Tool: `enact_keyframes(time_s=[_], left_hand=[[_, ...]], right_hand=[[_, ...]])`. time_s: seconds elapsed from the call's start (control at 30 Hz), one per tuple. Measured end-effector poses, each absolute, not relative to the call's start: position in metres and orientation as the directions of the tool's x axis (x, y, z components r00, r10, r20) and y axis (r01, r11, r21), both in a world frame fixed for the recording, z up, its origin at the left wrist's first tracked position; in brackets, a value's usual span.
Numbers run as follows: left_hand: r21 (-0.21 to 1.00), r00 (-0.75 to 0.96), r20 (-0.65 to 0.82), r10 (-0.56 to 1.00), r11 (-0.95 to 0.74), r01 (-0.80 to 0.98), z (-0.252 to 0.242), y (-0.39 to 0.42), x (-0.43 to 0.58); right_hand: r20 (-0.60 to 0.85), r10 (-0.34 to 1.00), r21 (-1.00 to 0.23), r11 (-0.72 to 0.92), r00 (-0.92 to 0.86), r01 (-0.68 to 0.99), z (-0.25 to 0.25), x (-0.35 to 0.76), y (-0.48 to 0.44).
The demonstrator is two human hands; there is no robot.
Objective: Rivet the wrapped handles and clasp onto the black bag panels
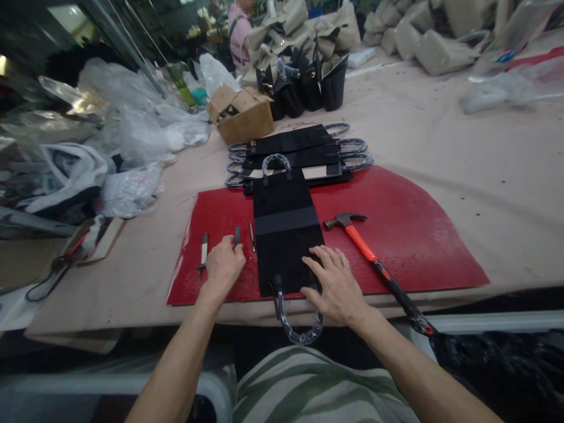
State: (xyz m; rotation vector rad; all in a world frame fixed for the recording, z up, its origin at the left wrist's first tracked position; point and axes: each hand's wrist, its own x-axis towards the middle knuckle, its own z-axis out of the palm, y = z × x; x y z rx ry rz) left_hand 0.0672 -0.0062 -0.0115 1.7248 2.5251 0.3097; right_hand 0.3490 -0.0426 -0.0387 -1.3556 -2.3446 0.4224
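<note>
- Bench (440, 153): cloth-covered, with a red mat (418, 235) at its near edge.
- Black bag panel (286, 229): flat at the centre of the mat.
- Cardboard box (241, 114): flaps open, contents not discernible.
- Hammer (365, 247): on the mat, just right of the panel.
- Right hand (337, 285): fingers spread flat on the panel's near end, gripping nothing.
- Left hand (224, 265): fingers curled at a small metal tool (237, 235); grip cannot be told.

A wide beige paper-covered counter (440, 153) is carrying a flat red mat with one rounded corner (396, 235) at its near edge. Farther back, an open brown cardboard box (244, 117) is sitting beside crumpled clear plastic bags (141, 135), and upright black handbags (308, 88) are standing before piled beige bags (436, 50).
</note>
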Motion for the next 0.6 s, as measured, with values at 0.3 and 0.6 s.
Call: enact_keyframes(time_s=[0.3,0.6], left_hand=[[0.075,-0.257,0.054,0.965,0.252,0.965,-0.001,0.001,0.09],[0.158,-0.405,-0.225,0.886,0.443,0.883,0.001,0.054,0.095]], right_hand=[[0.209,0.866,-0.42,0.499,-0.454,0.758,-0.038,0.348,-0.041],[0.244,0.849,-0.376,0.528,-0.468,0.762,-0.041,0.348,-0.039]])
